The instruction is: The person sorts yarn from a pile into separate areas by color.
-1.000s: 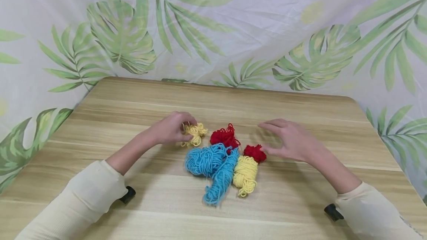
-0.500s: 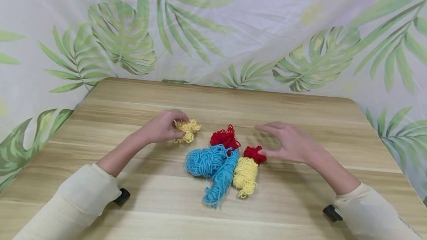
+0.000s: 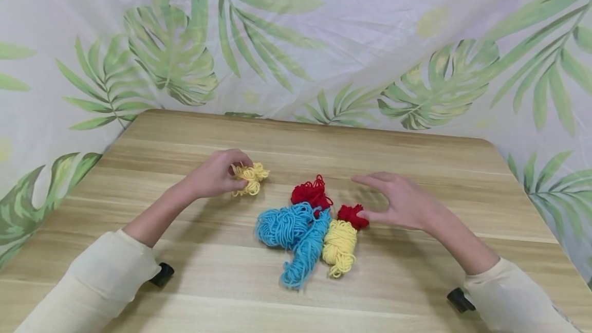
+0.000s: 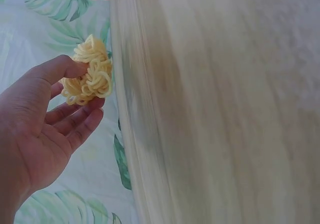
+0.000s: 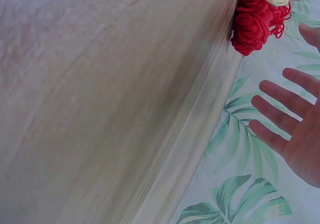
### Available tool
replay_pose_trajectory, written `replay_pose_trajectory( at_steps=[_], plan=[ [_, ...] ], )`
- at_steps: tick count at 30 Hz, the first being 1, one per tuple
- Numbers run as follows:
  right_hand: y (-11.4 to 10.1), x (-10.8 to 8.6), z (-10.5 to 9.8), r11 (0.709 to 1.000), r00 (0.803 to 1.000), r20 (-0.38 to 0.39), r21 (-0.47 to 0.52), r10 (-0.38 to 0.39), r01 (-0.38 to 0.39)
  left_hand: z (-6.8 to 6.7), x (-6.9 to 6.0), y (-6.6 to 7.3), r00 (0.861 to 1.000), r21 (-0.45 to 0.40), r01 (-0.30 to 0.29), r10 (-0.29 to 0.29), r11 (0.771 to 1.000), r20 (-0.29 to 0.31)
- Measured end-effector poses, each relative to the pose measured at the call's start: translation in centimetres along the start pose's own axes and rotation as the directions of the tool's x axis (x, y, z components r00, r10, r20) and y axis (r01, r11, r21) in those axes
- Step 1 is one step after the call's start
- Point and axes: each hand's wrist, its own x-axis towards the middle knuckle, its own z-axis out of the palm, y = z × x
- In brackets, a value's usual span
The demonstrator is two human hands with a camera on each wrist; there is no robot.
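Head view: the left hand (image 3: 214, 174) pinches a small, looped bundle of pale-yellow yarn (image 3: 253, 179) between thumb and fingers, its loose loops poking out past the fingertips. Whether its underside touches the wood-grain tabletop (image 3: 222, 297) cannot be told. To the right of those fingers and nearer the person lie 5 more pieces: a dark-red tangled yarn bundle (image 3: 308, 194), 2 sky-blue yarn skeins, 1 plump (image 3: 279, 225) and 1 long (image 3: 306, 255), a yellow wound yarn skein (image 3: 340, 243), and a small bright-red yarn clump (image 3: 350, 216). The right hand (image 3: 404, 202) holds nothing; its fingers reach out beyond the small clump, well apart from the thumb, whose tip overlaps that clump from this angle. A leaf-printed white cloth (image 3: 361, 40) hangs farther off than both hands' fingertips.

Left wrist view: the thumb presses the pale-yellow bundle from above and the fingers support it from below. Red and blue yarn shows beyond the fingertips, at the top edge.

Right wrist view: the 4 fingers are spread, with gaps between them, and the thumb is partly cut off by the frame. Red yarn, with yellow yarn behind it, sits beyond the fingertips, and a gap shows between it and the thumb.
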Motion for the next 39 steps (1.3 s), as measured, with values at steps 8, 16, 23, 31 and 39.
replay_pose_trajectory(
  at_steps=[8, 16, 23, 31, 39],
  plan=[
    [-0.2, 0.0, -0.1, 1.000, 1.000, 0.008, 0.023, 0.006, -0.006, -0.6, -0.7, -0.5, 1.000, 0.029, 0.017, -0.016, 0.999, -0.013],
    [-0.3, -0.1, 0.0, 0.998, 1.000, -0.008, 0.069, -0.001, 0.001, -1.3, -1.3, -1.0, 0.998, 0.020, 0.051, -0.050, 0.998, -0.036],
    [-0.4, 0.0, 0.0, 0.990, 1.000, -0.005, 0.140, -0.014, 0.014, -2.1, -2.2, -1.8, 0.995, -0.006, 0.083, -0.083, 0.997, -0.063],
    [-0.9, 0.1, -0.1, 0.978, 0.999, 0.006, 0.206, -0.034, 0.033, -2.9, -3.2, -2.6, 0.990, -0.011, 0.120, -0.121, 0.993, -0.067],
    [-1.4, 0.3, 0.1, 0.949, 0.994, 0.034, 0.302, -0.108, 0.092, -3.6, -4.3, -3.2, 0.987, 0.014, 0.148, -0.147, 0.989, -0.072]
  ],
)
